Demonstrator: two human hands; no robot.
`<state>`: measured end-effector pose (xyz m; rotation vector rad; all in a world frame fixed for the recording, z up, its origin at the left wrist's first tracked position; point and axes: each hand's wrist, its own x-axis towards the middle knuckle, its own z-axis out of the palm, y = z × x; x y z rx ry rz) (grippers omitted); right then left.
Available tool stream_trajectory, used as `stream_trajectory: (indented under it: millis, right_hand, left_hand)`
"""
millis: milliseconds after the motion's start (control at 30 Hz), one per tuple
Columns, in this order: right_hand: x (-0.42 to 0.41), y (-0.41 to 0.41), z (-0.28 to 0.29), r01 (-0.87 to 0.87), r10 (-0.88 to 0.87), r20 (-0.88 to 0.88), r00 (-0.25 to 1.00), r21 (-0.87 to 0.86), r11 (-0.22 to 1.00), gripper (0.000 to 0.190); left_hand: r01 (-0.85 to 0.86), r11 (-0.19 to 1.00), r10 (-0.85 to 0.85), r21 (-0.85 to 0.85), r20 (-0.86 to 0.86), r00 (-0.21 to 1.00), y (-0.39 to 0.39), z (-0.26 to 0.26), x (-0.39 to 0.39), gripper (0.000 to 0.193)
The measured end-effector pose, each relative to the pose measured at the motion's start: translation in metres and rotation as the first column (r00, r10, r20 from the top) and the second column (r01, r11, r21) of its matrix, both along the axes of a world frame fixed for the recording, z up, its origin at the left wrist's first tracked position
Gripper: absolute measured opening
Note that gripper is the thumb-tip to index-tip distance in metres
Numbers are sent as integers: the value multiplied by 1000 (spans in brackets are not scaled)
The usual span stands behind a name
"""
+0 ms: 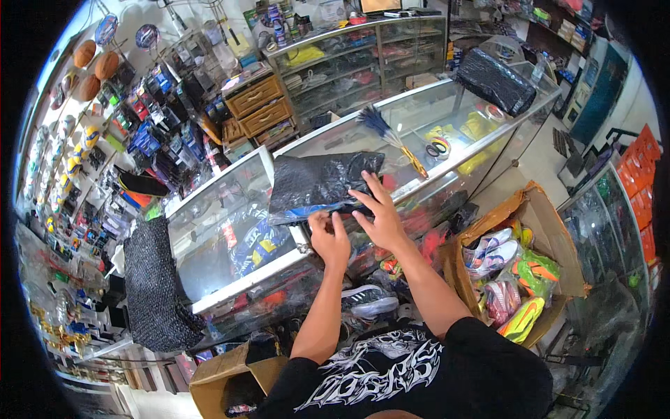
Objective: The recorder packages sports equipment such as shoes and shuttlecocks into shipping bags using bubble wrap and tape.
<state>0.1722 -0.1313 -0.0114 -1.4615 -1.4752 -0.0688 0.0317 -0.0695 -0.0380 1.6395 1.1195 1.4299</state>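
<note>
A package in black bubble wrap (319, 180) lies across the joint of two glass display counters, with a blue strip showing along its near edge. At that near edge, the fingers of my left hand (331, 243) are curled and appear to pinch the wrap. My right hand (384, 222) rests on the right end of the package with its fingers spread. What is inside the wrap is hidden. To the right on the glass lie a feather-like duster (390, 137) with a yellow handle, scissors (435, 149) with dark handles, and a roll of tape (444, 146).
A roll of black bubble wrap (152, 283) hangs over the left counter end. Another black-wrapped bundle (494, 81) sits at the far right. An open cardboard box (562, 251) of bagged shoes stands at right, and a second cardboard box (217, 377) at lower left. Sneakers (369, 299) lie below the counter.
</note>
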Motion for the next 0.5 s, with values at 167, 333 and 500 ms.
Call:
stream_trajectory:
  millis: [167, 333, 500]
  right_hand:
    - [23, -22, 5, -108, 113, -184, 976, 39, 993, 47]
    - [70, -47, 17, -36, 42, -450, 892, 22, 999, 24]
    - [138, -60, 14, 166, -172, -512, 841, -58, 984, 17]
  left_hand:
    - [152, 981, -165, 116, 110, 980, -41, 16, 29, 15]
    - [379, 886, -383, 267, -39, 923, -68, 23, 83, 12]
    - [416, 835, -364, 360, -207, 908, -77, 33, 148, 14]
